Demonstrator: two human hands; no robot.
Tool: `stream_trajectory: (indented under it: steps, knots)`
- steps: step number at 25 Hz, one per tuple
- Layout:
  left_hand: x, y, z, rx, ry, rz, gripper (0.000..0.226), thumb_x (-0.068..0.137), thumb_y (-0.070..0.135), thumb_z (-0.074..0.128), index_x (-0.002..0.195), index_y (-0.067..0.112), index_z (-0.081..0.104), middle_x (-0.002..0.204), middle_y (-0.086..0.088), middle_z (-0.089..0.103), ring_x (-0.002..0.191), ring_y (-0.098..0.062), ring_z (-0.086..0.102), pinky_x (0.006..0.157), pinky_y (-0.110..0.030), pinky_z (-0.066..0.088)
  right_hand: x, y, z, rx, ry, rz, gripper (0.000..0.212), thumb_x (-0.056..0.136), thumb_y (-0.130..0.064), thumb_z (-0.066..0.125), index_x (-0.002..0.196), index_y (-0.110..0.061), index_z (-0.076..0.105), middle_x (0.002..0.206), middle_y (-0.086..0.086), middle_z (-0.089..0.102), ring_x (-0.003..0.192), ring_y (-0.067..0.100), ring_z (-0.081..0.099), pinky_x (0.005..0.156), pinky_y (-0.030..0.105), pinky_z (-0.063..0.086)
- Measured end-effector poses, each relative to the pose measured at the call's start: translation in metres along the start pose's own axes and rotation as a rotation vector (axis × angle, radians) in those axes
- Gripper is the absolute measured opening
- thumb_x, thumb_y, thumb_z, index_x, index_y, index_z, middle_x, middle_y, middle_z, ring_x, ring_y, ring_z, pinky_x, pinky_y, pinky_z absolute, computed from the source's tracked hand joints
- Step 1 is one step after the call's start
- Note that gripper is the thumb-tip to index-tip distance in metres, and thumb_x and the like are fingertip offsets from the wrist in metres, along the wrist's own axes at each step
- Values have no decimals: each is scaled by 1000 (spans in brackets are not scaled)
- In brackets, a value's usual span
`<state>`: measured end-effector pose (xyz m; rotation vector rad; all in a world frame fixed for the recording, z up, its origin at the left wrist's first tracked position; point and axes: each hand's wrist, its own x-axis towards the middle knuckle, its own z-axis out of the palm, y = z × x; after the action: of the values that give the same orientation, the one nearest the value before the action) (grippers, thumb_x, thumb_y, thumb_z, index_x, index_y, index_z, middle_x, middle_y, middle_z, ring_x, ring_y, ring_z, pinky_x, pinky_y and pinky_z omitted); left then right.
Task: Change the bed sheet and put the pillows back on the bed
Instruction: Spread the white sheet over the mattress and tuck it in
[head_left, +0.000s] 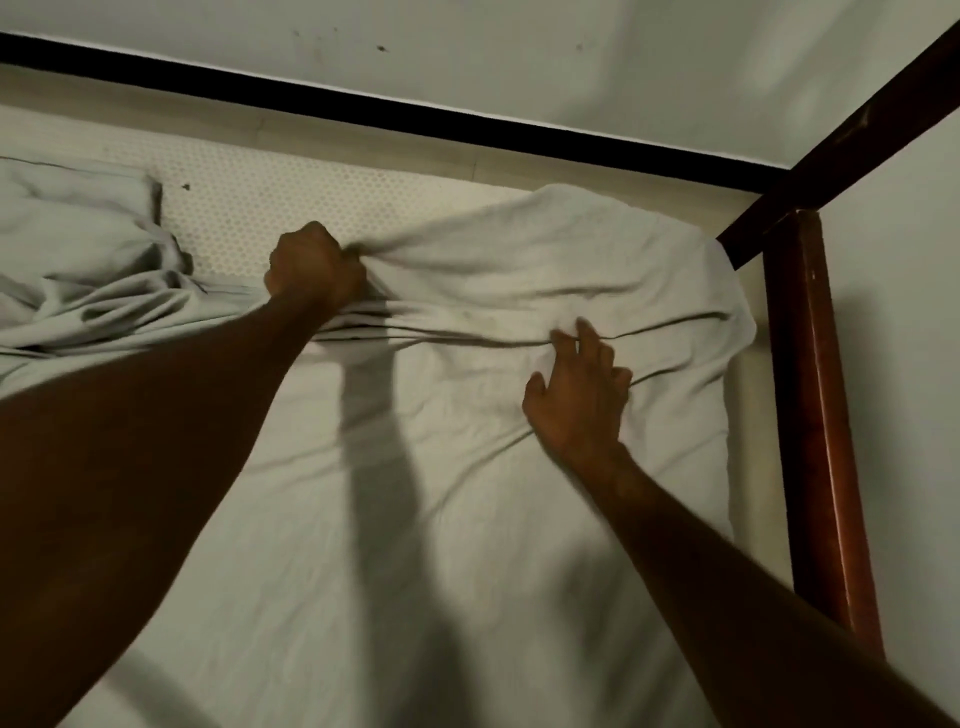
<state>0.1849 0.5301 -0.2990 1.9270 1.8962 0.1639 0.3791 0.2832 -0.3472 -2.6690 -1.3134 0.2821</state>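
A pale grey bed sheet (467, 467) covers most of the mattress, creased and bunched at the far side. My left hand (311, 267) is a fist shut on a gathered fold of the sheet near its far edge. My right hand (579, 395) lies on the sheet with fingers spread, fingertips against a long crease. Beyond the sheet, the bare mattress (270, 208) shows its dotted cream surface. The sheet's far right corner (717, 291) drapes over the mattress corner. No pillows are in view.
A dark red wooden bedpost (810, 415) and a slanting rail (852, 135) stand at the right. A black frame edge (363, 104) runs along the far side, against the white wall (519, 47). More sheet lies crumpled at the far left (78, 249).
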Motion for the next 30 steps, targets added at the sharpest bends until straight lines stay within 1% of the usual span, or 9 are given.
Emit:
stream_trajectory:
  steps: [2, 4, 6, 7, 9, 12, 17, 26, 30]
  knots:
    - [16, 27, -19, -487, 26, 179, 45, 90, 42, 63, 125, 15, 60, 126, -15, 68, 118, -37, 64, 101, -47, 55, -20, -12, -4, 92, 22, -39, 64, 86, -33, 63, 147, -22, 48, 161, 6, 36, 139, 31, 43, 106, 52, 40]
    - [26, 50, -32, -763, -142, 449, 67, 96, 29, 66, 154, 23, 34, 151, -4, 49, 141, -30, 48, 116, -48, 45, -31, -19, -4, 130, -63, -52, 73, 90, -34, 64, 156, -23, 36, 168, 6, 25, 147, 30, 34, 111, 51, 37]
    - [22, 62, -20, -597, -209, 600, 97, 98, 25, 68, 165, 19, -2, 169, 4, 15, 158, -35, 12, 126, -57, 25, -37, -18, -4, 98, -114, -53, 84, 92, -38, 64, 163, -24, 22, 173, 8, 11, 154, 31, 23, 114, 52, 34]
    - [10, 62, -9, -459, -209, 579, 102, 98, 35, 67, 165, 20, -8, 173, 0, -2, 159, -37, -2, 125, -65, 14, -40, -15, -4, 74, -124, -52, 86, 92, -41, 63, 164, -24, 19, 174, 9, 8, 156, 32, 19, 115, 53, 33]
    - [-21, 39, 28, -130, -247, 465, 91, 101, 52, 56, 166, 29, -5, 172, -9, -22, 160, -37, -6, 120, -74, 8, -51, -11, -3, 32, -143, -54, 85, 94, -46, 60, 164, -25, 18, 174, 11, 4, 158, 34, 14, 117, 54, 31]
    - [-105, -20, 80, 213, -392, 459, 75, 107, 55, 34, 167, 26, 0, 173, -5, -20, 160, -32, -12, 120, -74, 8, -77, 0, 3, -29, -209, -43, 80, 97, -52, 52, 165, -27, 18, 174, 10, -1, 160, 33, 7, 119, 55, 29]
    - [-253, -106, 110, 233, -278, 597, 73, 107, 57, 18, 166, 25, -9, 172, -3, -24, 158, -26, -22, 126, -62, -2, -155, 22, 17, -96, -268, -93, 85, 101, -52, 44, 166, -30, -5, 174, 6, -17, 161, 32, -7, 124, 57, 19]
    - [-389, -172, 98, 330, -410, 587, 85, 103, 66, 25, 163, 27, -19, 169, -5, -32, 156, -29, -29, 123, -67, -7, -319, 68, 10, -165, -465, -87, 87, 103, -58, 39, 161, -37, -23, 167, -4, -36, 158, 30, -23, 124, 67, 14]
    - [-455, -207, 92, 373, -437, 632, 92, 98, 69, 33, 165, 26, -14, 170, -8, -28, 157, -33, -24, 122, -71, 2, -379, 93, -2, -173, -513, -107, 87, 103, -57, 41, 160, -41, -24, 166, -5, -37, 158, 28, -24, 120, 72, 18]
